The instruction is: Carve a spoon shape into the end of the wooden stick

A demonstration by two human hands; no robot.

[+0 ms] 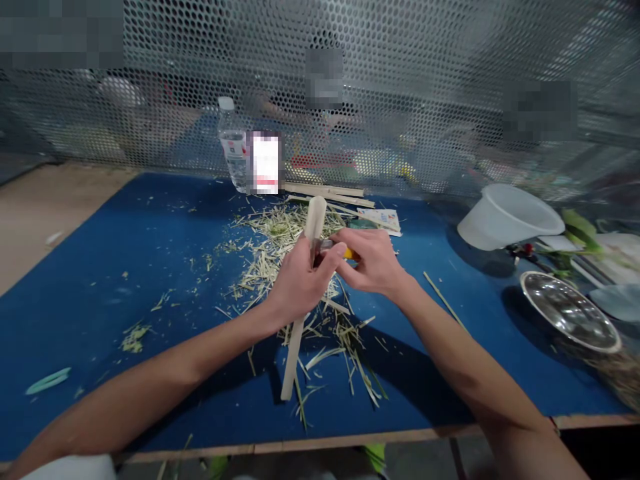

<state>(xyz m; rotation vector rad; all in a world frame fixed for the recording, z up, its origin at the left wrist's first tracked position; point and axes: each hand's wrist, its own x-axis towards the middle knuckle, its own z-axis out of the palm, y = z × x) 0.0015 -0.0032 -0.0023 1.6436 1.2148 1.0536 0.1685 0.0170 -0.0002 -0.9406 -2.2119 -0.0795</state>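
Over the blue tabletop (165, 267), a long, flat, pale wooden strip (294, 353) is clasped by the left hand (299, 280), tilted just past twelve o'clock, probably to be steadied against the yellow-handled metal tool (351, 254) gripped by the right hand (374, 261). Beneath, space is cluttered by pale-green shavings (267, 257); twelve o'clock is blocked by a grey perforated metal panel (200, 47), and a shiny steel bowl (570, 313) is set past three.

Blue tabletop (100, 293), cream strip (315, 217), yellow tool handle (351, 254), whitish tub (487, 223), grey dotted mesh (425, 53)

No legible text, numbers or signs.
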